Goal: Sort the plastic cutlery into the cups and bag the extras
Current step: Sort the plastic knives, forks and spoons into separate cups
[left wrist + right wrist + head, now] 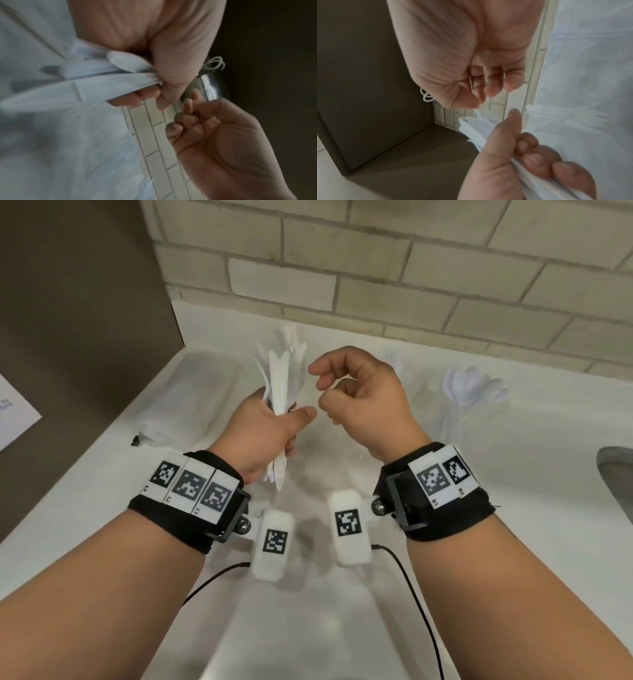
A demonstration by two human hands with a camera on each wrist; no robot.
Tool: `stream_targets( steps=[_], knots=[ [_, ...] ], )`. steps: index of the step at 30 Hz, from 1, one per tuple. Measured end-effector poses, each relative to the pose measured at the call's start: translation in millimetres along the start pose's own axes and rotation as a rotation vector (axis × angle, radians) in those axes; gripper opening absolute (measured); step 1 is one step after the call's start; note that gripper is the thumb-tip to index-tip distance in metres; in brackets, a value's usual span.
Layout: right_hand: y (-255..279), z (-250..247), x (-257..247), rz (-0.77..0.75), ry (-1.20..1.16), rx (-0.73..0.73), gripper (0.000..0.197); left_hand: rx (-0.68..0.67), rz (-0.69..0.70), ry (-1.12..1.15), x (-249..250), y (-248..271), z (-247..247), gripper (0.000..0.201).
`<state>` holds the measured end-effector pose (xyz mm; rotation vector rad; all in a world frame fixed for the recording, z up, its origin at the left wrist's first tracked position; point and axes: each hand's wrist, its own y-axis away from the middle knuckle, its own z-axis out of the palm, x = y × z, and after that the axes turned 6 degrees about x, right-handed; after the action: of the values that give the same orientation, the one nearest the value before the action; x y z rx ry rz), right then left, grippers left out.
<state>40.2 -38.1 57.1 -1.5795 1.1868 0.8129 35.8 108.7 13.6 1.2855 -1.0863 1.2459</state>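
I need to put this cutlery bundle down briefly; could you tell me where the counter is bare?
Bare counter lies near you, under your wrists, and between the spoon cup and the sink. The plastic bag crowds the back left, the cup the back right.

A bundle of white plastic cutlery (pixel 281 385) stands roughly upright above the white counter, gripped round its middle so that flat handle ends fan out above and a few tips poke out below. Which kinds it holds is hard to tell; one rounded end (pixel 123 62) shows in the left wrist view. To the right, a clear plastic cup (pixel 469 405) holds white plastic spoons, bowls up. A crumpled clear plastic bag (pixel 171 409) lies on the counter at left.
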Motion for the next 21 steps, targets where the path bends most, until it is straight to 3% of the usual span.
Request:
stream_targets(
  steps=[3, 7, 12, 17, 19, 21],
  knots=[
    [4, 12, 2, 0.046, 0.04, 0.025, 0.013, 0.055, 0.036, -0.213, -5, -6, 2, 0.04],
    [6, 25, 5, 0.054, 0.125, 0.053, 0.029, 0.051, 0.041, -0.388, -7, -5, 9, 0.056],
    [7, 25, 5, 0.096, 0.015, 0.094, 0.039, 0.048, 0.004, -0.258, -10, 0, 11, 0.048],
    [4, 17, -7, 0.096, -0.035, 0.21, 0.036, 0.034, 0.036, -0.223, -12, 5, 9, 0.038],
    [1, 14, -16, 0.062, -0.06, 0.304, 0.027, 0.022, 0.054, -0.211, -11, 5, 9, 0.028],
    [-3, 6, -27, 0.047, -0.237, 0.419, 0.012, -0.011, 0.054, -0.199, -12, 6, 8, 0.024]
  ],
)
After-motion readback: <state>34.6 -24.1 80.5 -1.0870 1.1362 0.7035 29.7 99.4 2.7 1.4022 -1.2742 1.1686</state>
